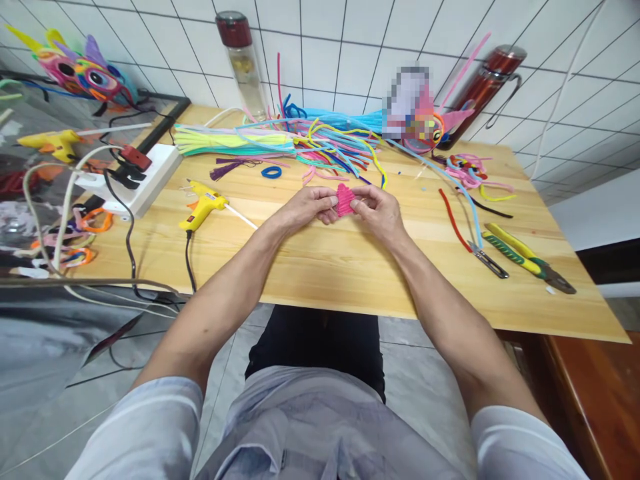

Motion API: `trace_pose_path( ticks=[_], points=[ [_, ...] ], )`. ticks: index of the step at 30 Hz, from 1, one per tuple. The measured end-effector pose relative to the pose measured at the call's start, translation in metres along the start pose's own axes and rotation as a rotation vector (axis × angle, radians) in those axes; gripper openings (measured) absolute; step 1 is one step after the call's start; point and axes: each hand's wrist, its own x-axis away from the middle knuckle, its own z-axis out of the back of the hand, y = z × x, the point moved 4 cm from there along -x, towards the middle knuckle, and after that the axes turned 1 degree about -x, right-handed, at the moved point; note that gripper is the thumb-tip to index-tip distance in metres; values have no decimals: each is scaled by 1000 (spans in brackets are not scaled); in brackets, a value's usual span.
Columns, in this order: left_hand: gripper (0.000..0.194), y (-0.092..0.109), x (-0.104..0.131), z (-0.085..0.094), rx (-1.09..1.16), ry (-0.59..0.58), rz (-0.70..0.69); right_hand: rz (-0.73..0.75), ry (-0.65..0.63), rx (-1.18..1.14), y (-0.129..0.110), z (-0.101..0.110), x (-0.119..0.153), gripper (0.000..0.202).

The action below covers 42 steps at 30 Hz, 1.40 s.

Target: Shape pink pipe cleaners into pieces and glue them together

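Note:
Between my two hands, just above the wooden table [320, 280], is a small pink piece [345, 200] with a ridged surface, seemingly folded from pipe cleaner, narrowing toward its top. My left hand [315, 203] pinches its left edge between thumb and fingers. Its right edge is gripped the same way by my right hand [379, 208]. Behind the hands lies a bundle of colourful pipe cleaners [240, 140]. A blue pipe-cleaner ring [271, 173] rests left of them, near a yellow glue gun [205, 205] with a white glue stick in its back.
A white power strip [145, 180] with cables stands at the left. Thread snips [487, 260] and yellow-green pliers [530, 259] lie at the right. Along the tiled wall stand a clear bottle [243, 67], a red flask [485, 90] and colourful fish-like figures [97, 73].

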Motion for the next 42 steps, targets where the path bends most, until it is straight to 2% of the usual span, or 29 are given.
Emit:
trace_pose_path(
  ticks=[3, 9, 11, 16, 19, 23, 26, 31, 37, 42],
  points=[
    [11, 1, -1, 0, -58, 58, 2, -36, -20, -53, 0, -1, 0, 28],
    [11, 3, -3, 3, -48, 137, -7, -206, -3, -265, 3, 6, -2, 26],
    [10, 4, -1, 2, 6, 109, 10, -267, -23, -373, 5, 8, -2, 29],
    [9, 7, 5, -3, 136, 2, 29, -450, -163, -603, 7, 9, -2, 41],
    [15, 6, 6, -6, 183, -47, 29, -488, -200, -657, 6, 8, -1, 40],
    [19, 4, 7, -10, 188, -74, 31, -488, -255, -663, 4, 3, 2, 34],
    [18, 3, 6, -13, 191, -62, 26, -476, -247, -658, 6, -2, 4, 38],
    [10, -2, 3, -18, 204, -16, 9, -431, -168, -550, 7, -7, 4, 43],
    [16, -8, -1, -20, 247, 98, -11, -300, -61, -373, 3, -8, 4, 29],
    [25, -8, 2, -23, 325, 28, -15, -180, 23, -217, 4, -2, 3, 24]
  ],
)
